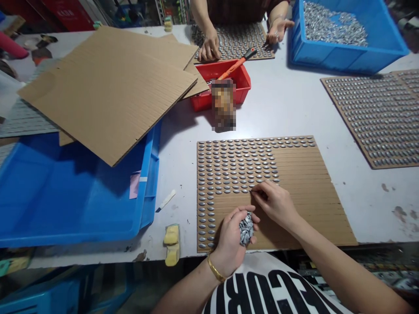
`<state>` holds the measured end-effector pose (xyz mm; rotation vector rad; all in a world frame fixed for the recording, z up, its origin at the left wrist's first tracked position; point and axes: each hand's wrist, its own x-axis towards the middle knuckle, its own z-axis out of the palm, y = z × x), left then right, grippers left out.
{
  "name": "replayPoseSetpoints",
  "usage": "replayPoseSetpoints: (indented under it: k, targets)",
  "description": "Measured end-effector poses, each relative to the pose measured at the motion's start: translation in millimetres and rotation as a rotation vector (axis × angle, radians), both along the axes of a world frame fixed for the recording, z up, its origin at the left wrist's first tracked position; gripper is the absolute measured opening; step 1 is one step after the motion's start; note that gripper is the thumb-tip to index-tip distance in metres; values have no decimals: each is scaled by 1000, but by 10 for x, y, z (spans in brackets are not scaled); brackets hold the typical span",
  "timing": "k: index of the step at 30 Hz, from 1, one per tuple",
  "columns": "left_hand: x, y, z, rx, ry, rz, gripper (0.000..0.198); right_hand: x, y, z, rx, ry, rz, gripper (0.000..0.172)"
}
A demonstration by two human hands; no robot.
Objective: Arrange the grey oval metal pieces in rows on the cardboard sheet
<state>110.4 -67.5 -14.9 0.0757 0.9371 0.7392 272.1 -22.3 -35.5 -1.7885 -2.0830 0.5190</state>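
My left hand is cupped palm-up around a heap of small silver oval pieces, above the lower part of a cardboard sheet. Thumb and fingers of my right hand are pinched together and touch the sheet at the end of a row; the small silver oval piece between them is mostly hidden by the fingertips. Neat rows of the same ovals cover the sheet's upper left. One row along the top edge reaches farther right, and two columns run down the left side.
Across the table, another person's hands work over a filled sheet. A red bin holds an orange-handled tool. A blue crate contains many silver pieces. Cardboard sheets lie over a blue tray. Another filled sheet lies right.
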Motion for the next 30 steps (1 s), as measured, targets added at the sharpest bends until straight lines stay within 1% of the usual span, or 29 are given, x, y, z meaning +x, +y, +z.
replayPoseSetpoints:
  k: [10, 13, 17, 21, 24, 30]
  targets:
    - [1, -9, 9, 11, -5, 4, 25, -43, 82, 94, -42, -192, 47, 9]
    - [-9, -7, 10, 21, -10, -2, 26, -45, 90, 112, -50, -245, 57, 10]
    - [-13, -4, 7, 22, -23, 4, 29, -26, 51, 109, -15, -317, 86, 15]
    - [-14, -9, 0, 13, -34, 6, 31, 3, -2, 72, 43, -248, 71, 15]
    - [-15, -16, -2, 15, -34, 12, 31, 14, -16, 36, 58, -204, 51, 15]
    - [-5, -28, -4, 17, -34, 22, 31, 79, -34, -7, 106, -129, 66, 18]
